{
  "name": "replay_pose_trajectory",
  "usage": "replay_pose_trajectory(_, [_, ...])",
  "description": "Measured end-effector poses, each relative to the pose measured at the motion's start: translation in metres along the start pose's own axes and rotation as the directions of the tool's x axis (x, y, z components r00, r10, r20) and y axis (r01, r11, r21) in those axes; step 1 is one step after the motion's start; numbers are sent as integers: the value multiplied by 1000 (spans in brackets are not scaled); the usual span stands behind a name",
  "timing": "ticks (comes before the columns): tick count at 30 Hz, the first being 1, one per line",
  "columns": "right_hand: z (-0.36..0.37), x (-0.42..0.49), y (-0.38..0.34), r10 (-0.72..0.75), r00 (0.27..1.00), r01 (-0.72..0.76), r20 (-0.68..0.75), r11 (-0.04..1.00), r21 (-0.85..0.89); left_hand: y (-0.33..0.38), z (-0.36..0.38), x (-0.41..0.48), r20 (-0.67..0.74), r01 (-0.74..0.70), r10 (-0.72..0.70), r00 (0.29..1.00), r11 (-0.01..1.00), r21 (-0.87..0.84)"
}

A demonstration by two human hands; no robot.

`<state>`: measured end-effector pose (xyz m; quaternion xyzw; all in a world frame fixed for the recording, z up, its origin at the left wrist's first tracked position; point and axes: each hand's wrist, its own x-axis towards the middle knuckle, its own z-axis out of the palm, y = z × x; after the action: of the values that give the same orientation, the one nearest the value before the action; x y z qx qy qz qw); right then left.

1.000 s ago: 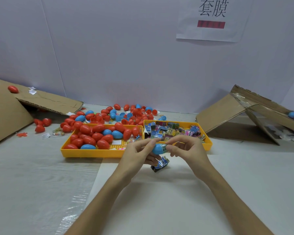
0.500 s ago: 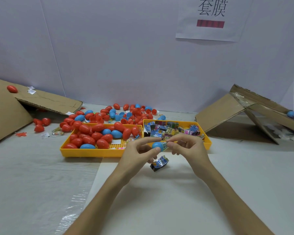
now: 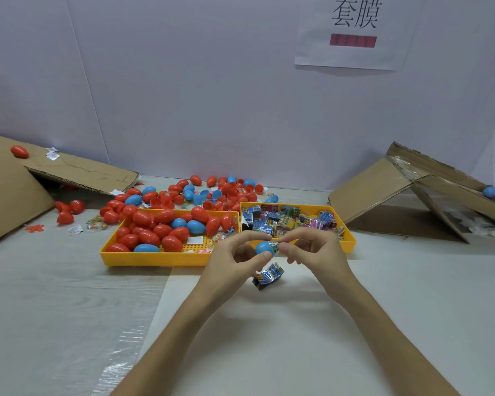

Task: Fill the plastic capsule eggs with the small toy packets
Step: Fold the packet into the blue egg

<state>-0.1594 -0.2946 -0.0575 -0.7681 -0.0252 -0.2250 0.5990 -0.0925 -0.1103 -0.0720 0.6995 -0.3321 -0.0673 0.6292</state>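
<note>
My left hand (image 3: 235,260) pinches a blue capsule egg half (image 3: 263,247) between thumb and forefinger, just above the table. My right hand (image 3: 315,251) pinches a small printed toy packet (image 3: 275,245) and holds it against the open side of that half. Another toy packet (image 3: 268,275) lies on the table right below the hands. Behind them, a yellow tray (image 3: 155,258) holds red and blue eggs, and a second yellow tray (image 3: 350,237) holds several toy packets.
Loose red and blue eggs (image 3: 212,191) are piled behind the trays against the white wall. A cardboard flap (image 3: 9,192) leans at the left, and a collapsed cardboard box (image 3: 397,190) lies at the right. Clear film (image 3: 120,347) covers the table's left part.
Both hands rose slightly with the blue egg half. The right hand has brought the packet closer against the half's opening. The packet on the table has not moved.
</note>
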Motion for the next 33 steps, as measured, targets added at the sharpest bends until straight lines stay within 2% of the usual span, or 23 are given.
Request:
replay_pose_trajectory(6, [0,-1,0,-17,1000,17,4,1000,-15,-1,3,0,-26,-67,69,997,996,54])
replay_pose_trajectory(12, [2,-1,2,-17,1000,18,4,999,-44,-3,5,0,-15,-53,53,998,998,30])
replay_pose_trajectory(20, [13,-3,2,-49,991,41,-121,997,-66,-1,4,0,-19,14,-16,1000,997,-69])
replay_pose_trajectory(22, [18,-5,3,-103,977,88,-188,992,-86,1,3,0,-20,42,-46,999,987,-156])
replay_pose_trajectory(24, [23,-7,5,-247,940,203,-234,959,-196,3,2,0,-23,79,-88,996,962,-262])
replay_pose_trajectory(27, [29,-12,7,-468,866,377,-175,842,-386,7,1,0,-18,147,-168,986,908,-392])
replay_pose_trajectory(30, [36,-15,9,-540,835,440,-108,773,-458,8,3,-1,39,199,-203,978,878,-435])
replay_pose_trajectory(33, [38,-16,12,-567,813,430,-130,736,-522,8,6,-1,94,240,-223,970,843,-481])
